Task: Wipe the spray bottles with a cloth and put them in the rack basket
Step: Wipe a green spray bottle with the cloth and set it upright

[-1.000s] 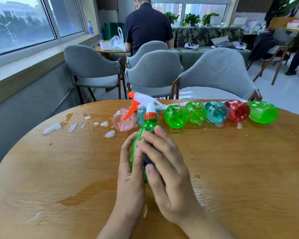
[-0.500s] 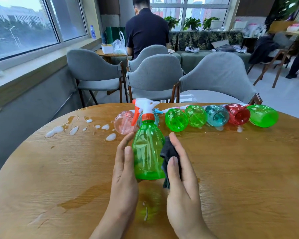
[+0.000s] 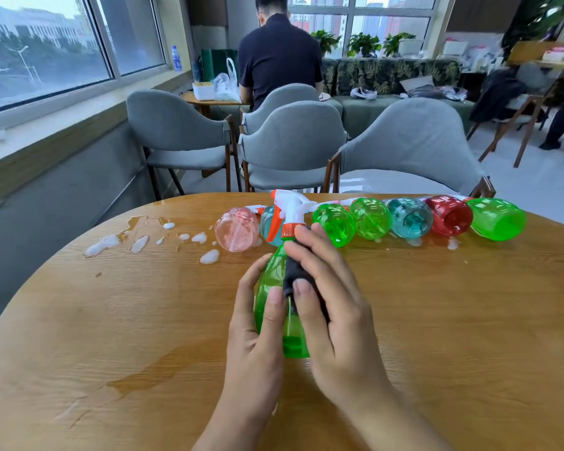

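One view is available, from the head camera. Landmark: the round wooden table point(image 3: 111, 320).

1. The translucent green plastic spray bottle with the white-and-orange trigger head point(image 3: 272, 288) stands near the table's centre, between both hands.
2. The left hand point(image 3: 258, 336) grips the bottle's left flank, fingers curled round it.
3. The right hand point(image 3: 336, 307) presses the dark cloth point(image 3: 295, 275) against the bottle's right shoulder, fingers wrapped over the cloth. Half a second ago this hand sat low beside the bottle; it has since travelled up to the neck. Judgement: a wiping stroke is in progress.
4. Seven more bottles lie in a row along the table's far edge, including a pink one point(image 3: 236, 227) and a red one point(image 3: 450, 214).
5. White foam patches point(image 3: 209, 256) lie on the table's far left.
6. No rack basket is visible.
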